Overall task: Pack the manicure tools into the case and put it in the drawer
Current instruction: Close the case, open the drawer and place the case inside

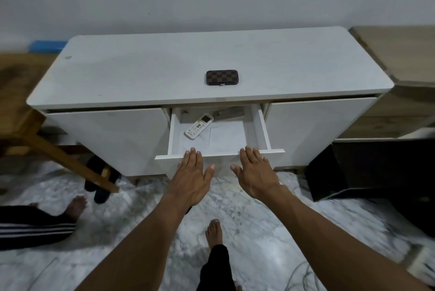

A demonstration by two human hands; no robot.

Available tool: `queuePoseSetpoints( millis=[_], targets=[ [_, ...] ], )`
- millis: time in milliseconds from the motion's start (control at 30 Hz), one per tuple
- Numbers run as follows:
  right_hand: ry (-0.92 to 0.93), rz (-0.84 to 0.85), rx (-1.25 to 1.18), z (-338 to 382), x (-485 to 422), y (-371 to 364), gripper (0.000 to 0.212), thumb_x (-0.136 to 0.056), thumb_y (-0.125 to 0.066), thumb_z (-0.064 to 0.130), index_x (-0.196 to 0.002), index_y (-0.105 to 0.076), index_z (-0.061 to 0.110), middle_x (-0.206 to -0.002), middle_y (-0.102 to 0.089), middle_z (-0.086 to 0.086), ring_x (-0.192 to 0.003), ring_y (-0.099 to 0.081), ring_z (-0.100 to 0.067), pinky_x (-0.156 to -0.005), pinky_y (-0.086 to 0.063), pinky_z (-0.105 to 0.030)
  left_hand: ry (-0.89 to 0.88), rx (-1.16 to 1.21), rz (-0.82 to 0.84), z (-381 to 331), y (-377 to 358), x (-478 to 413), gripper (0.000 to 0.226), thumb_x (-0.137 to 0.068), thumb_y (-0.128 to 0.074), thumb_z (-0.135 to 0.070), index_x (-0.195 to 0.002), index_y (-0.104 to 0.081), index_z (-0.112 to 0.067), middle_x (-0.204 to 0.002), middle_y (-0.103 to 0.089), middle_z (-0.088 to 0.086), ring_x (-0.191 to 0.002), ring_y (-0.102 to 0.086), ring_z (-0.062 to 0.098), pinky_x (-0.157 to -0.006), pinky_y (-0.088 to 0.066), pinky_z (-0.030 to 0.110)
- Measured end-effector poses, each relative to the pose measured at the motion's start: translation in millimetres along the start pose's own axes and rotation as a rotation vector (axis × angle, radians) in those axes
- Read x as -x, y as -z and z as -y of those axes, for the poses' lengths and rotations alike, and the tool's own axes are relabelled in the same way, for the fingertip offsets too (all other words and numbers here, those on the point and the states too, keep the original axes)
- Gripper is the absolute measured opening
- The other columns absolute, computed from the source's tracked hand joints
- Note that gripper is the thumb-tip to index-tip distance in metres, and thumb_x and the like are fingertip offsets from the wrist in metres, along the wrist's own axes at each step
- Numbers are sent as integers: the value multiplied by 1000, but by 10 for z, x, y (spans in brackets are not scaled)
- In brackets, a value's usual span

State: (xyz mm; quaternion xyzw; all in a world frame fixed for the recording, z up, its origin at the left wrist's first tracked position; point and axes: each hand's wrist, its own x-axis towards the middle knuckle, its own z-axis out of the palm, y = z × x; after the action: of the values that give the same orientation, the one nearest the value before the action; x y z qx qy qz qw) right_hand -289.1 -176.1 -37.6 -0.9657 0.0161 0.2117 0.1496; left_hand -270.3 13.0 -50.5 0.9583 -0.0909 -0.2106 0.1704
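Note:
A closed brown checkered manicure case (221, 77) lies flat on top of the white cabinet (141, 74), near its front edge. Below it, the middle drawer (263, 130) stands pulled out. My left hand (193, 173) and my right hand (255, 170) are both flat with straight fingers. Their fingertips sit at the top edge of the drawer's front panel. Neither hand holds anything. No loose manicure tools are visible.
Inside the drawer lie a white remote control (199, 126), a paper sheet and a dark flat object at the back. A wooden stool leg (58, 149) slants at the left. A dark box (353, 168) stands at the right. Another person's foot (75, 206) is on the marble floor.

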Motion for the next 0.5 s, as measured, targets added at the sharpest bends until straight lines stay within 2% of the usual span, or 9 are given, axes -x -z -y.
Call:
queuePoseSetpoints(
  millis=[333, 400, 500],
  targets=[
    [-10, -1, -6, 5, 225, -105, 66, -101, -21, 48, -153, -5, 11, -163, 0, -7, -151, 4, -26, -121, -7, -46, -13, -20, 14, 11, -123, 237, 73, -100, -14, -55, -154, 3, -9, -162, 15, 6, -149, 14, 17, -119, 4, 38],
    [-13, -20, -8, 8, 237, -76, 64, -101, -23, 49, -152, -13, 11, -163, -8, -7, -151, -3, -26, -121, -12, -48, -15, -45, 4, 2, -112, 250, 72, -100, -14, -54, -154, 0, -8, -163, 10, 8, -149, 10, 19, -120, 3, 38],
    [-12, -58, 38, 17, 219, 27, 57, -99, -28, 49, -143, -35, 12, -153, -37, -7, -144, -27, -27, -113, -33, -49, -16, -146, -13, -24, -30, 210, 71, -101, -13, -52, -153, -10, -4, -162, -6, 13, -150, -4, 23, -121, -2, 39]
  ],
)
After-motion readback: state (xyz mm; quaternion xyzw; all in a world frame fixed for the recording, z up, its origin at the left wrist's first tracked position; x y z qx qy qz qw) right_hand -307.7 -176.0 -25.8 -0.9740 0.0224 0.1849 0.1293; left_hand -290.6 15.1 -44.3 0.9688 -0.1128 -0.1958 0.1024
